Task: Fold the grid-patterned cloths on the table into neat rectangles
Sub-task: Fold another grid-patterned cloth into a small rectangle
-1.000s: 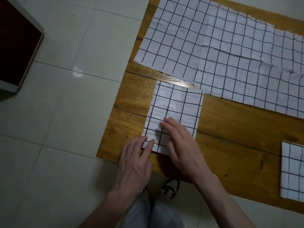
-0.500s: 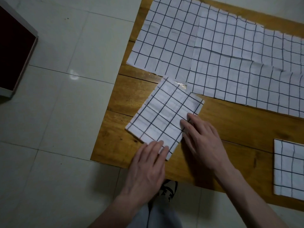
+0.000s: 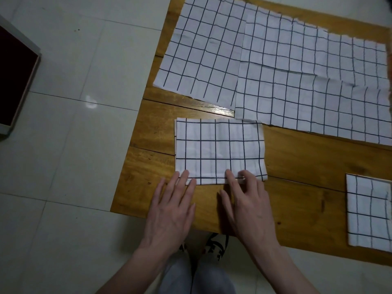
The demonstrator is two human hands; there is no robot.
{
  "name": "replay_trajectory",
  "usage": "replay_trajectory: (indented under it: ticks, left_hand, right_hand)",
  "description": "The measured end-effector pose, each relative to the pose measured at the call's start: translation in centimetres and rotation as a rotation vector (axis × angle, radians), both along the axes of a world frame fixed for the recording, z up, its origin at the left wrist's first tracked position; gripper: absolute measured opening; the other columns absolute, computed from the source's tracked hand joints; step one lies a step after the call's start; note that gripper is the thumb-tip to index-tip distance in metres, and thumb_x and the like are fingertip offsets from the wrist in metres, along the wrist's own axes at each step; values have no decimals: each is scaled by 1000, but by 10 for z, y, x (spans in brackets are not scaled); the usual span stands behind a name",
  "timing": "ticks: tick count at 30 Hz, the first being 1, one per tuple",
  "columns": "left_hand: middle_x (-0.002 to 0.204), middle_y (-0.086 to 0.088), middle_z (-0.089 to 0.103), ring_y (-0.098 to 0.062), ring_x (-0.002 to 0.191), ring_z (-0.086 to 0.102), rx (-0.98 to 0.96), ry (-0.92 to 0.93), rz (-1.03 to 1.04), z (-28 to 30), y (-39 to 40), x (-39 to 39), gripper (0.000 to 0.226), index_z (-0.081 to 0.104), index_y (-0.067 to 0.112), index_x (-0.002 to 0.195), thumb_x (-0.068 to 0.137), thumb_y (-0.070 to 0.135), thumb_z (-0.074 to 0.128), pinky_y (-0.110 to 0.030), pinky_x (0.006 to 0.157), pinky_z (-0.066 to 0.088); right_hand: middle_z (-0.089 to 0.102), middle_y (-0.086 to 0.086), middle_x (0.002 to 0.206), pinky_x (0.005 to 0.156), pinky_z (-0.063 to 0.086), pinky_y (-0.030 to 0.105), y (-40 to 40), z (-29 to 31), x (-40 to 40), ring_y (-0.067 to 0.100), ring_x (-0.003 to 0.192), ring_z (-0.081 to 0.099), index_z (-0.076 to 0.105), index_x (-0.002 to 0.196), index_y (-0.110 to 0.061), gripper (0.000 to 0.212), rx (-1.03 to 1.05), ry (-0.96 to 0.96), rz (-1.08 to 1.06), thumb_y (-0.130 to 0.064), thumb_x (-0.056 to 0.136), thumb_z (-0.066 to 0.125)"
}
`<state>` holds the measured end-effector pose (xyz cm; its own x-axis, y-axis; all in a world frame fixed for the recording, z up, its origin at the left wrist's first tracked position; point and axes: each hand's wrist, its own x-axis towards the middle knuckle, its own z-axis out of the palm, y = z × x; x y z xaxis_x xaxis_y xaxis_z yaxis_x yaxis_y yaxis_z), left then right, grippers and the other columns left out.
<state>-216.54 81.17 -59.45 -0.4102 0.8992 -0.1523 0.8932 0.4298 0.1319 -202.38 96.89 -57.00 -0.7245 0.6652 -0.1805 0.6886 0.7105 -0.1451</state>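
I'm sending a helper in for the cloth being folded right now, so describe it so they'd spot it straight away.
Start at the wooden table and go to its near left corner. There lies the folded cloth, a small white rectangle with dark grid lines, with the left hand and right hand resting fingertips on its near edge. Unlike the large unfolded cloths behind it and the other folded cloth at the right edge, it alone is being touched.

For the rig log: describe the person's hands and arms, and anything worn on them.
Both the left hand and right hand are bare: no gloves, rings or watch visible. Forearms are bare to the frame's edge, with no sleeves in view.
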Motion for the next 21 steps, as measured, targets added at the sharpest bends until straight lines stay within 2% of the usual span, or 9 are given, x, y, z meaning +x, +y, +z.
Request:
replay_trajectory:
  ticks: [3, 5, 8, 10, 12, 16, 21]
  left_hand:
    - [167, -15, 33, -30, 155, 30, 1, -4, 5, 0, -1, 0, 59, 44, 10, 156, 105, 40, 36, -56, 121, 32]
    - [167, -16, 33, -31, 155, 30, 5, -10, 14, 1, -3, 2, 59, 45, 9, 155, 105, 40, 36, -56, 120, 34]
    - [170, -14, 27, -29, 158, 24, 28, -24, 32, 1, -4, 6, 62, 38, 7, 158, 105, 40, 35, -53, 122, 29]
    - [172, -12, 21, -27, 159, 19, 45, -45, 15, 0, -4, 11, 65, 30, 7, 162, 105, 39, 35, -51, 123, 25]
    - [173, -11, 18, -25, 160, 16, 45, -58, -19, -1, -3, 14, 65, 26, 8, 163, 106, 38, 35, -49, 123, 24]
    - [173, -10, 16, -24, 160, 15, 23, -80, -15, -7, -3, 18, 66, 23, 9, 164, 106, 39, 33, -48, 123, 22]
    - [173, -10, 19, -25, 159, 18, 22, -101, -6, -7, -4, 17, 65, 26, 9, 163, 106, 40, 31, -48, 122, 24]
  right_hand:
    - [53, 14, 135, 87, 53, 41, -7, -1, 1, 30, 119, 54, 54, 148, -16, 53, 17, 21, -10, -42, 101, 57]
    - [52, 13, 136, 89, 52, 42, -13, -1, 4, 29, 120, 52, 51, 150, -18, 51, 26, 14, -13, -42, 105, 53]
    - [45, 14, 150, 104, 48, 45, -18, -4, 9, 31, 137, 45, 44, 155, -19, 60, 45, 12, -2, -49, 104, 43]
    - [32, 15, 165, 118, 35, 46, -20, -6, 11, 30, 153, 30, 35, 161, -17, 64, 47, 37, 47, -49, 105, 38]
    - [18, 9, 172, 125, 22, 45, -21, -8, 12, 24, 159, 15, 23, 164, -17, 65, 17, 58, 149, -47, 108, 34]
    - [7, 3, 174, 125, 18, 45, -23, -12, 10, 18, 160, 7, 14, 166, -15, 65, -15, 42, 389, -47, 111, 28]
    - [9, 2, 174, 125, 19, 46, -22, -22, 10, 16, 160, 7, 17, 165, -14, 69, -41, -9, 424, -54, 111, 27]
